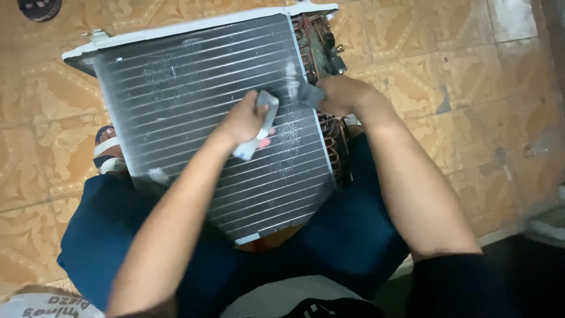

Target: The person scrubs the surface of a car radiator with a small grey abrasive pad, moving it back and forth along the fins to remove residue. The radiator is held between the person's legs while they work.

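Finned coil unit (200, 118) tilted against the knees on the tiled floor (471, 88). Left hand (244, 121) clenched round a small white-and-grey brush (259, 126), mid-panel. Right hand (338, 94) gripping a grey pad (312, 94) at the right edge, beside the copper tubing (318, 41). White scuffed streaks only in patches; most fins apparently untouched.

Probably a home floor: patterned tan floor tiles (471, 88), with an air-conditioner coil unit (206, 118) being serviced.
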